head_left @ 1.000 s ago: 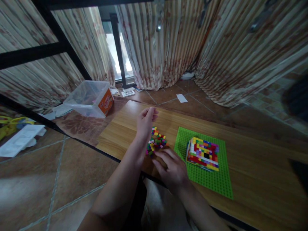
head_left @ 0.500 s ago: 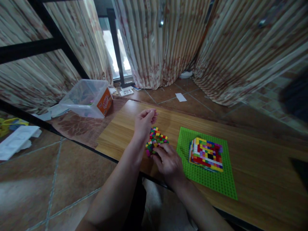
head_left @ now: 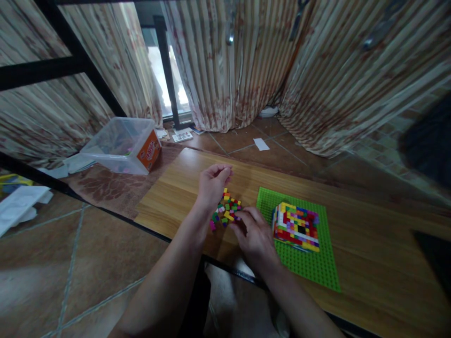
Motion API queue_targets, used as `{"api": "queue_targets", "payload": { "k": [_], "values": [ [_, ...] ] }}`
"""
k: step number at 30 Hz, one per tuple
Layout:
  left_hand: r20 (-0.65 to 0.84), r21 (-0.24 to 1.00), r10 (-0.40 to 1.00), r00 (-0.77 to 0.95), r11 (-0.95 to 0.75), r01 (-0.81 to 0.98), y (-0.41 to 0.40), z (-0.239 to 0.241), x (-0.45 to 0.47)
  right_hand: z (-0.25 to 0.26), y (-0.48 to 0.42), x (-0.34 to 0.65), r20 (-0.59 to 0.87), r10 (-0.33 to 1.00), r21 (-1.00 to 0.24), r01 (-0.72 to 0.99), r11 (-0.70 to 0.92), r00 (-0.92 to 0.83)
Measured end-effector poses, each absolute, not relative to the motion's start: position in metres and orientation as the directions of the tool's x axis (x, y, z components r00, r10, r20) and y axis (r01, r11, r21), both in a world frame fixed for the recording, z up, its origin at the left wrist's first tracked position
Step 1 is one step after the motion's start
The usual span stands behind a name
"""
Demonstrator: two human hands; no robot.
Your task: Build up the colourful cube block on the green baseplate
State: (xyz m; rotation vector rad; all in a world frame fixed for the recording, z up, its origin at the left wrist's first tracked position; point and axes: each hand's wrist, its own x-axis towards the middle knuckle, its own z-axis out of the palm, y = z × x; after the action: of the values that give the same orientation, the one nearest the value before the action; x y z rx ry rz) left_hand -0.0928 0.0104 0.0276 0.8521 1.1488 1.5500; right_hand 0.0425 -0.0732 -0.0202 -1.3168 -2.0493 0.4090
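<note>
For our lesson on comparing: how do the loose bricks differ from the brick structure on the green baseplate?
The loose bricks lie scattered and separate, while the brick structure is joined into one taller block. The loose bricks lie on the wooden table; the brick structure sits on the green baseplate. The right hand is at the loose bricks, whereas the brick structure stands to its right. Both are multicoloured.

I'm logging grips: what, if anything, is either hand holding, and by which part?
It can't be told: the bare left hand is curled, hiding any piece; the bare right hand is at the small multicoloured plastic bricks, no grip discernible.
</note>
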Motion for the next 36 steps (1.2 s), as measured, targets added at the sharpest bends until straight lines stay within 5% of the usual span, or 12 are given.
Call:
{"api": "queue_targets", "payload": {
  "k": [14, 36],
  "values": [
    [-0.042, 0.954, 0.955, -0.293, -0.049, -0.296, 0.008, 0.03, -0.093, -0.027, -0.064, 0.047, 0.351, 0.912, -0.471, 0.801, 0.368, -0.213],
    [-0.058, 0.964, 0.969, -0.241, -0.009, -0.266, 0.007, 0.029, -0.087, -0.028, -0.054, 0.046, 0.291, 0.914, -0.498, 0.771, 0.396, -0.282]
  ]
}}
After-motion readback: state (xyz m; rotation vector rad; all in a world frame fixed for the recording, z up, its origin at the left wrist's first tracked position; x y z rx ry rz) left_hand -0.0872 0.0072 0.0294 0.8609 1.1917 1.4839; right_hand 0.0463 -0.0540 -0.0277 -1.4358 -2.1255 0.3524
